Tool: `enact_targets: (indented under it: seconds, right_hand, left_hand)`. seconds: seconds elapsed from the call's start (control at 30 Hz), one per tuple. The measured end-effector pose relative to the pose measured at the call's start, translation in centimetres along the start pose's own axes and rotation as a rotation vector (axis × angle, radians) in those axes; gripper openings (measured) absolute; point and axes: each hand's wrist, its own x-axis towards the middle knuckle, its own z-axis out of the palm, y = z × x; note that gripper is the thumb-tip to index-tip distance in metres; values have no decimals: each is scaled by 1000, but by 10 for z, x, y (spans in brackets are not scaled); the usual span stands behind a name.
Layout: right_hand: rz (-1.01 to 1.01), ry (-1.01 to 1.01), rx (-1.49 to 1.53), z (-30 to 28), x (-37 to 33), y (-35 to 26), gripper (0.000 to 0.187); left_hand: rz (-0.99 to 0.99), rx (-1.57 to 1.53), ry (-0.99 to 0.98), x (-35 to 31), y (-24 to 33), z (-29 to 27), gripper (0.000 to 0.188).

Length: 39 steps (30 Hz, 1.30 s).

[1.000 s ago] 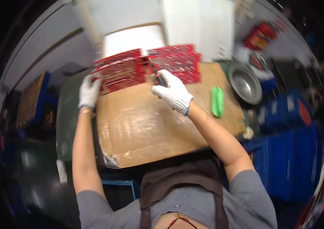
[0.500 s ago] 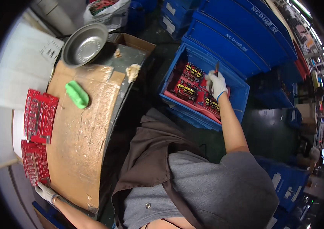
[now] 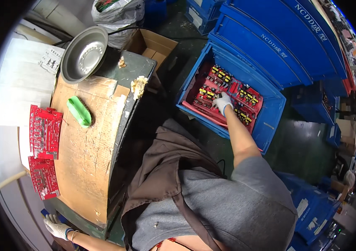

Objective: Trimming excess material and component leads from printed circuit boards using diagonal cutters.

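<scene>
One brown apron [image 3: 150,167] is hanging nearest, against my front, just right of the desk [image 3: 140,62]. My left hand [image 3: 56,227] is hovering off the desk's lower end, its fingers spreading apart and gripping nothing that I am seeing.

A cardboard sheet [image 3: 88,163] is covering most of the desk. Along the desk's left side a red board [image 3: 44,178] is lying, with a second red board [image 3: 45,131] lying end to end above it; both are showing silvery patches, and neither hand is touching them. Farther up the desk, a bright green oblong object [image 3: 78,111] is sitting on the cardboard.

Well right of the desk, my right hand [image 3: 223,102] is reaching down over the boards with yellow parts [image 3: 247,97] inside a blue crate [image 3: 275,121]. Its fingers are curling toward them, but I cannot tell whether they are grasping one.

By my judgement, things are standing partway: two boards are already lying set out on the desk, while several are sitting in the crate, none being lifted clear. Whether those are finished or waiting, I cannot tell.

Farthest off, a metal bowl [image 3: 86,56] is resting at the desk's upper end, and an open carton [image 3: 155,44] is standing just beyond it.
</scene>
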Motion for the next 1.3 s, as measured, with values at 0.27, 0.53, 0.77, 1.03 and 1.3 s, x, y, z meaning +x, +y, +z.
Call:
enact_targets:
  seconds: [0.27,0.53,0.77,1.03,1.3]
  right_hand:
    - [-279,-115,-41,-87,-59,-144,26]
    - [-777,186,-578,-118,-259,-291,31]
    - [-1532,44,-236,-23,-362,-386,32]
    - [-1650,-443,-25,83,-418,-367,28]
    - [-1888,-95,-295,56,-392,-411,40]
  left_hand:
    - [144,-163,-265,-73,73,92,39]
    - [578,-37,-919,-262,150,188,26]
    - [561,-137,-1174,-300,228,238,54]
    - [426,-137,-1121,-208,182,192,19]
    - [336,-183,-1017,-207,163,166,15]
